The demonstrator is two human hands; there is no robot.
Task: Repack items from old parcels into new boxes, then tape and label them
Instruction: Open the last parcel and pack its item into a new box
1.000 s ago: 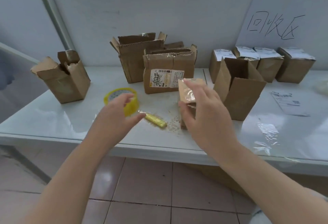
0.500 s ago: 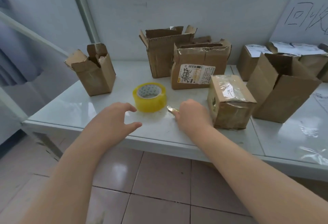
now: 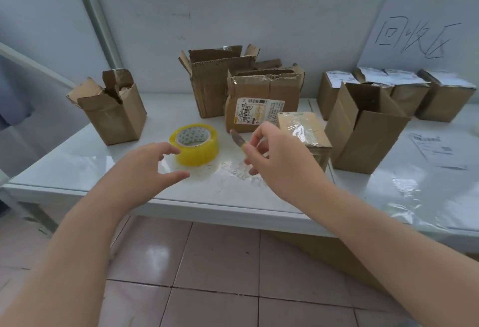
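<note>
Blurred label (image 3: 259,111) print on the old parcel (image 3: 264,88) is illegible.

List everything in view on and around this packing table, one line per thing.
tape roll: one, yellow, front centre of the table
cutter: one, dull blade showing, pinched in the right hand
flapped box: one, brown, open, left on the table
torn old boxes: two, brown, back centre, the front one labelled
taped box: one, brown under clear tape, right of the cutter
open box: one, brown, flaps up, right of the taped box
sealed boxes: four, it seems, brown with white labels, back right
label sheet: one, white, flat at the right
sign: one, white, handwritten, on the wall
table: one, white
left hand: open, by the tape roll
right hand: pinches the cutter
</note>
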